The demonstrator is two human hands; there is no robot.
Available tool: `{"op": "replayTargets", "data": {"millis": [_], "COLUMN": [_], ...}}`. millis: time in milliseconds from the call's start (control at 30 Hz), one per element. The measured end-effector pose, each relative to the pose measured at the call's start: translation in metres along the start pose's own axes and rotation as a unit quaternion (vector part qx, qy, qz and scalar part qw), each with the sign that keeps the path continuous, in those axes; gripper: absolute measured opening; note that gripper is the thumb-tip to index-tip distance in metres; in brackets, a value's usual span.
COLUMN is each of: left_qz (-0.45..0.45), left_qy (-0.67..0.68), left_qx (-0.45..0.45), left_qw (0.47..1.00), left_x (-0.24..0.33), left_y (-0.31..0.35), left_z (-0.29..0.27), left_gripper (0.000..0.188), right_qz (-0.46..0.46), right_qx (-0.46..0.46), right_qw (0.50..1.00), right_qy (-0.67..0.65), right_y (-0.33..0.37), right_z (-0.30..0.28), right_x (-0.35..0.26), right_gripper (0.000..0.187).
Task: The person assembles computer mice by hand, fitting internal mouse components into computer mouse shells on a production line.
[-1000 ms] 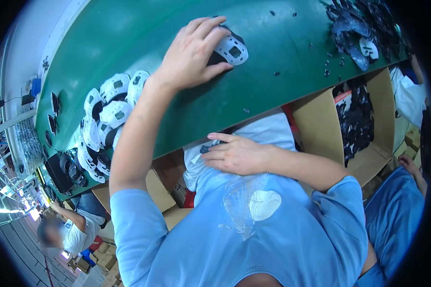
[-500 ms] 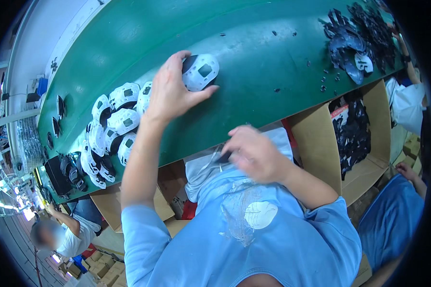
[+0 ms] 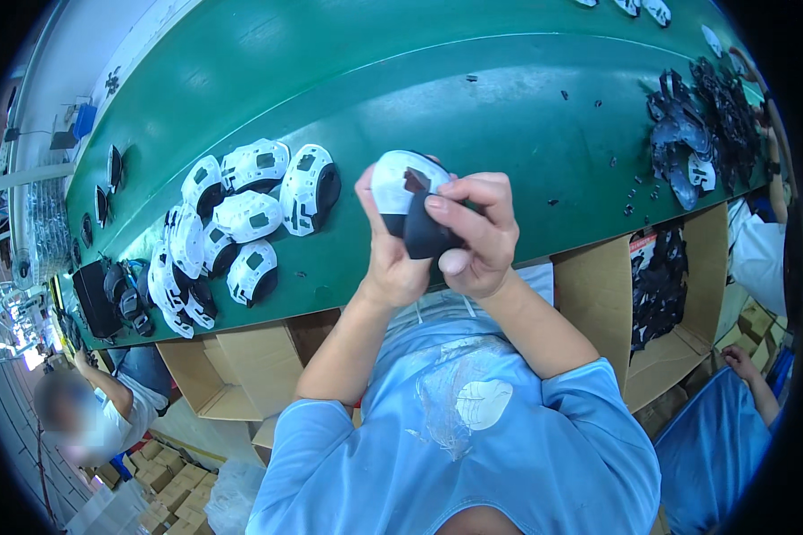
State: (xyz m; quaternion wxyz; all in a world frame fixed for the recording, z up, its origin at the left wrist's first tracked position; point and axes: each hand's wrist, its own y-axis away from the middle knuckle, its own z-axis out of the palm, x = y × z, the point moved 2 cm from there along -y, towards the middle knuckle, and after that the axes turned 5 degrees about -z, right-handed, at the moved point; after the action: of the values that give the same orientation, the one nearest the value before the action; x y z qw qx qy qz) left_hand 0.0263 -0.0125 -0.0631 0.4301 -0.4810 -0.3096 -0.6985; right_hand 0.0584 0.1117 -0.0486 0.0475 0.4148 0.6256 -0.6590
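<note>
My left hand (image 3: 391,266) is wrapped round a white shell (image 3: 391,183) with a dark opening in it, raised over the near part of the green table. From the other side my right hand (image 3: 484,234) pinches a black curved piece (image 3: 426,232) between thumb and fingers. That piece lies against the shell's lower right side; whether it is joined there I cannot tell. To the left, several white shells with black undersides (image 3: 248,216) lie in a cluster on the table.
Dark plastic parts (image 3: 682,143) are heaped at the table's right end, with small black bits (image 3: 629,209) nearby. Below the edge stands a cardboard box (image 3: 589,283) of black pieces. Black items (image 3: 125,299) lie far left. One person (image 3: 129,401) is at left, another (image 3: 718,428) at right.
The left hand has picked the shell up off the table and brought it closer. My right hand has risen from near my lap with the black piece to meet it.
</note>
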Motion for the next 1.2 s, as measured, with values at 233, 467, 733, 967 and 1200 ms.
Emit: {"op": "replayTargets", "data": {"millis": [233,467,733,967,1200], "left_qz": [0.025,0.159,0.171,0.002,-0.006], "left_qy": [0.027,-0.209,-0.207,0.009,0.351], "left_qx": [-0.008,-0.004,0.029,0.041,-0.105], "left_qw": [0.999,0.965,0.963,0.999,0.930], "left_x": [0.012,0.013,0.008,0.011,0.016], "left_y": [-0.006,-0.008,-0.007,-0.015,-0.030], "left_z": [-0.005,-0.011,0.000,-0.009,0.001], "left_gripper": [0.095,0.101,0.099,0.073,0.071], "right_qz": [-0.039,0.080,0.089,0.027,0.369], "right_qx": [-0.068,-0.026,-0.102,-0.281,-0.067], "right_qw": [0.997,0.991,0.983,0.958,0.842], "right_qy": [-0.014,-0.108,-0.122,0.054,-0.388], "right_y": [-0.004,-0.024,-0.006,-0.005,0.021], "right_z": [-0.002,-0.023,-0.010,-0.010,-0.011], "right_x": [-0.005,-0.001,-0.001,-0.008,0.003], "right_gripper": [0.055,0.051,0.051,0.052,0.030]}}
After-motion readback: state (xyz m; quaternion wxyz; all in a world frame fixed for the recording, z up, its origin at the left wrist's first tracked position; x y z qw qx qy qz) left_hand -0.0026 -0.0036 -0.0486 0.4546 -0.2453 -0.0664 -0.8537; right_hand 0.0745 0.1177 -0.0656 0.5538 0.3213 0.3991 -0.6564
